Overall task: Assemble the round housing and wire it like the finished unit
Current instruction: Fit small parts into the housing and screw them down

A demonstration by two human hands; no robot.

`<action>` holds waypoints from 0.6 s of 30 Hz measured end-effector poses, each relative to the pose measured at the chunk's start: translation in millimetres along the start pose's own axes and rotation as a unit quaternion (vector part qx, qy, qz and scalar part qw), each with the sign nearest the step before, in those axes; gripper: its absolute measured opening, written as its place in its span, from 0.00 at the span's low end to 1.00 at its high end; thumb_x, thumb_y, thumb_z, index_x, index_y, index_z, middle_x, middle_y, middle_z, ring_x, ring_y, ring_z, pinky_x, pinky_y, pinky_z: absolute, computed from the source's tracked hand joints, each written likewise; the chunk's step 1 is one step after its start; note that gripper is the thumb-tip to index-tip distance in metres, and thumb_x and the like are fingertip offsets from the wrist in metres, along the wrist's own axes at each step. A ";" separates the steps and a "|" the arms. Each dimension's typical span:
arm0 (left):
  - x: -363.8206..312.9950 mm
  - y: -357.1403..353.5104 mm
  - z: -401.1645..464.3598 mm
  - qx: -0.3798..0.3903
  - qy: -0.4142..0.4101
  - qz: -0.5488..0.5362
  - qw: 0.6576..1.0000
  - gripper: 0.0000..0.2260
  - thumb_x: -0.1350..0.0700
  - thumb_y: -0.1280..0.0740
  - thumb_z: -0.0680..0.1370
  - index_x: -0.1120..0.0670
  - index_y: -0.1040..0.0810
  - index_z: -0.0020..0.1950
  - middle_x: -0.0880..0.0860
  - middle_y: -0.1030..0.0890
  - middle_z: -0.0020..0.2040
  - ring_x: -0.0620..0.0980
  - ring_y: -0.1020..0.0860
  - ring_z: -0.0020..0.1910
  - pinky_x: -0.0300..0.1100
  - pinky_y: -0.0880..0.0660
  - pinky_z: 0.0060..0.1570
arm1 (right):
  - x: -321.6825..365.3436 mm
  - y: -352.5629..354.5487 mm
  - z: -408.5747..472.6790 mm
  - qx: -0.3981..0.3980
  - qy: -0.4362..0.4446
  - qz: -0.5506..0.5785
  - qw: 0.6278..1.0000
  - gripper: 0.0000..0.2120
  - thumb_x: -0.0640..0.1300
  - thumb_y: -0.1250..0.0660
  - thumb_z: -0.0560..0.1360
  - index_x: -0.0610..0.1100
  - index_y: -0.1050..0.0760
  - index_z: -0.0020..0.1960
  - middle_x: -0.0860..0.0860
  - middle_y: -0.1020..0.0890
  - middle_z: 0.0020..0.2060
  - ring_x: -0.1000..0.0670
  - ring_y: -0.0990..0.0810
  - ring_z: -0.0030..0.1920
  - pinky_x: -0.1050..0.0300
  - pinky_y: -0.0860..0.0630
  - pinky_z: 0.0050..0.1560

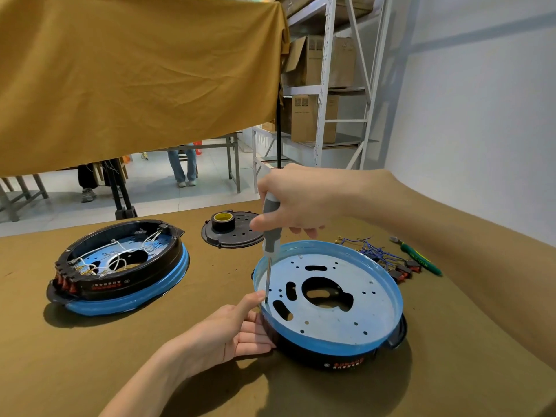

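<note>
Bracing housing (331, 296) leftward, left hand (234, 329) (right (298, 203) holds screwdriver (270, 236)).

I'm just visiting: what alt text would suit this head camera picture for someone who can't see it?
A person's right hand drives a grey-handled screwdriver into the blue-rimmed round housing while the left hand steadies its edge. A finished unit with white wiring sits to the left; loose blue wires lie behind.

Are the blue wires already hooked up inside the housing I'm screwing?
No, the blue wires lie loose on the table beyond the housing, whose plate is bare.
</note>
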State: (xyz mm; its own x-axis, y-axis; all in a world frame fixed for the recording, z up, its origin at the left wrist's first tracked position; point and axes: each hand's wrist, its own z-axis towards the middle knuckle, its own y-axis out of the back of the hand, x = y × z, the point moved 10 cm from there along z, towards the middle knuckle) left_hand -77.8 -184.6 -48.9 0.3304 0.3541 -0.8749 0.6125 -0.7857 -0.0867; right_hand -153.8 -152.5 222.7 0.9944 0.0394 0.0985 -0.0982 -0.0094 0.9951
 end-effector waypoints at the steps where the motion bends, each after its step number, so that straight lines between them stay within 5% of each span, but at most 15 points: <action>1: -0.1 0.1 0.1 0.000 -0.001 0.001 1.000 0.42 0.32 0.26 0.60 0.63 0.24 0.62 0.63 0.14 0.52 0.57 0.14 0.52 0.43 0.17 0.45 | -0.5 -1.3 0.1 0.016 -0.002 0.008 1.000 0.16 0.56 0.33 0.81 0.43 0.28 0.54 0.46 0.15 0.37 0.51 0.17 0.26 0.63 0.26 0.23; 5: -0.9 -0.2 0.6 0.001 0.000 0.006 1.000 0.42 0.32 0.26 0.60 0.63 0.24 0.61 0.62 0.14 0.52 0.57 0.13 0.51 0.43 0.17 0.45 | -1.4 -4.5 -4.3 0.053 0.002 0.026 0.998 0.10 0.51 0.30 0.80 0.46 0.29 0.52 0.46 0.16 0.40 0.52 0.16 0.27 0.63 0.25 0.24; 9: 0.0 0.3 2.2 -0.002 0.000 0.003 1.000 0.43 0.32 0.26 0.59 0.63 0.24 0.61 0.62 0.14 0.51 0.57 0.13 0.51 0.44 0.17 0.45 | 1.8 -0.5 -0.6 0.015 -0.004 -0.020 1.000 0.20 0.57 0.33 0.81 0.39 0.22 0.49 0.47 0.16 0.31 0.51 0.18 0.23 0.64 0.27 0.22; 12: 0.5 1.3 3.7 -0.003 0.000 0.002 1.000 0.43 0.32 0.26 0.58 0.63 0.24 0.61 0.62 0.13 0.51 0.57 0.13 0.50 0.44 0.17 0.43 | 3.5 -3.1 -1.9 0.038 0.005 -0.002 0.999 0.15 0.56 0.29 0.79 0.45 0.27 0.55 0.48 0.16 0.35 0.54 0.18 0.25 0.64 0.25 0.24; 18: 3.7 4.8 8.1 -0.003 0.000 -0.003 1.000 0.44 0.32 0.24 0.57 0.63 0.24 0.61 0.63 0.14 0.51 0.58 0.13 0.51 0.44 0.17 0.43 | 2.7 0.8 -4.0 0.001 0.029 0.039 0.999 0.11 0.52 0.28 0.78 0.47 0.26 0.43 0.50 0.18 0.28 0.53 0.21 0.22 0.63 0.27 0.24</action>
State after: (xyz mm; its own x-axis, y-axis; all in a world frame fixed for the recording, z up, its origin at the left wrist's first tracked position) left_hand -79.4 -191.2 -56.4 0.3268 0.3596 -0.8740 0.6189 -0.7803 -0.0896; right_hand -151.3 -148.4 223.8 0.9797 0.0959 0.1763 -0.1755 -0.0167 0.9843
